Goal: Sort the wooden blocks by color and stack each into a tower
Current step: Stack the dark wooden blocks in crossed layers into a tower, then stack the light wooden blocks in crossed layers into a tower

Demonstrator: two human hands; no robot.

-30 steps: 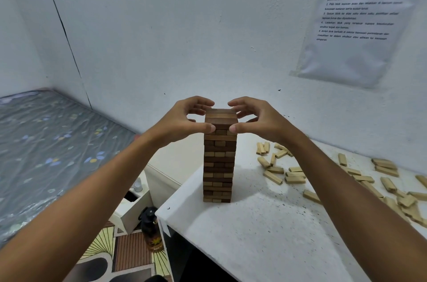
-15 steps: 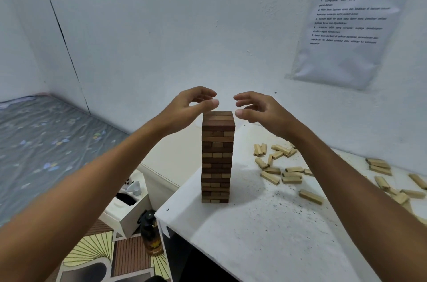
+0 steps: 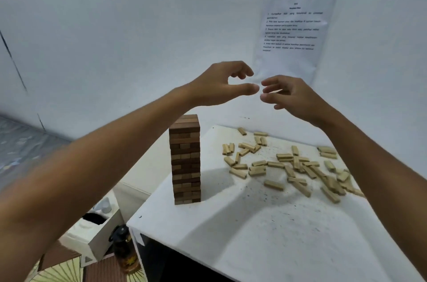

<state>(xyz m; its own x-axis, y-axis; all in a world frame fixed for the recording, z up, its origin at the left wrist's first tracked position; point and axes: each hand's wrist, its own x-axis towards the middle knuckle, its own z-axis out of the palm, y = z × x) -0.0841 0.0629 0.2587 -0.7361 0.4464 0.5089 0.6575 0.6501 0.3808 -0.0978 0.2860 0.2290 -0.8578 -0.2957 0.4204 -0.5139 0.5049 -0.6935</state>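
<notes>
White wall (image 3: 115,27) fills the back, a printed sheet (image 3: 293,29) taped to it, and below sits the white table (image 3: 265,235), speckled with dark marks. Near its left edge stands the dark block tower (image 3: 185,159), upright; pale blocks (image 3: 295,166) lie scattered toward the far right corner. Both hands hover above, touching nothing: left hand (image 3: 219,87) with fingers loosely curled, thumb out, right hand (image 3: 291,96) relaxed, fingertips nearly meeting.

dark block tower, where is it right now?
In the head view the dark block tower stands upright near the table's left edge, left of the scattered light blocks, with both hands above it and not touching.
</notes>
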